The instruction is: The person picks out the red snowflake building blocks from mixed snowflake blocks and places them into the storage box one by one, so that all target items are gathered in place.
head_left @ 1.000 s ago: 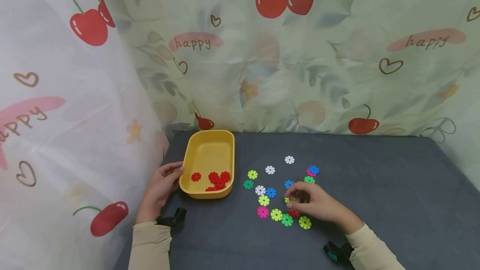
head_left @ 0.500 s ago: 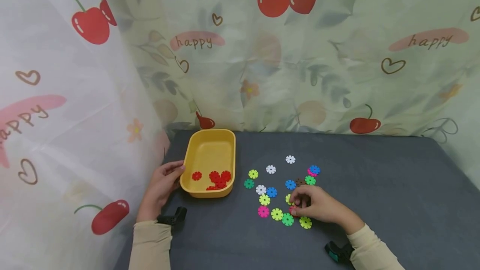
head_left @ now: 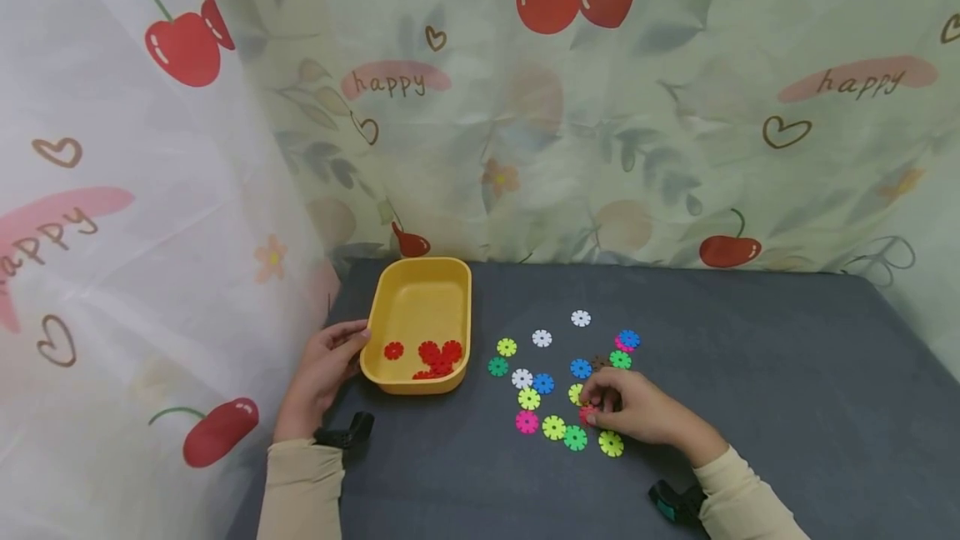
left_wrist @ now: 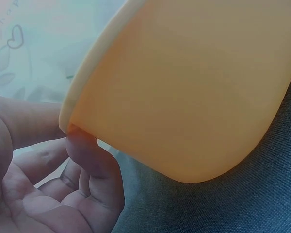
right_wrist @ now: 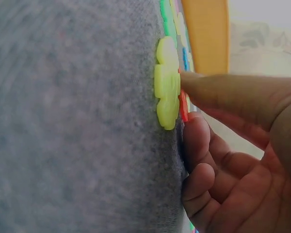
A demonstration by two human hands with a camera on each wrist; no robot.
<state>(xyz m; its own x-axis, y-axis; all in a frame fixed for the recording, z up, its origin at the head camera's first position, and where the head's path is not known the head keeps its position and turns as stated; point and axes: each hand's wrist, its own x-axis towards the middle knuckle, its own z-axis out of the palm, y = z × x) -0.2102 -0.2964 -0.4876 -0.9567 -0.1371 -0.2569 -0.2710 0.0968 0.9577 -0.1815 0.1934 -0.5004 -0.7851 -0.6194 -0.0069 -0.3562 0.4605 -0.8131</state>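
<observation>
My left hand [head_left: 321, 382] pinches the near left rim of a yellow plastic tray [head_left: 420, 267], thumb above and a curled finger beneath, as the left wrist view shows. Several red snowflake discs [head_left: 393, 351] lie inside at its near end. On the dark cloth, my right hand [head_left: 637, 408] has thumb and finger at opposite edges of a red snowflake disc [right_wrist: 184, 108], pinching it low at the surface. A yellow-green disc [right_wrist: 168, 87] is right beside it, nearer the wrist camera. The right fingers partly cover another yellow-green disc [head_left: 575, 393] and a brown disc [head_left: 599, 363].
Loose notched discs surround the right hand: white [head_left: 581, 318], blue [head_left: 543, 383], green [head_left: 575, 438], pink [head_left: 527, 422] and several more. A blue disc [head_left: 628, 339] overlaps a pink one at the far right. Printed curtains [head_left: 480, 132] hang behind and left of the dark table [head_left: 750, 373].
My right thumb and fingers have come down and closed on the red disc, and the blue and brown discs beyond show more fully. The left hand stays on the tray.
</observation>
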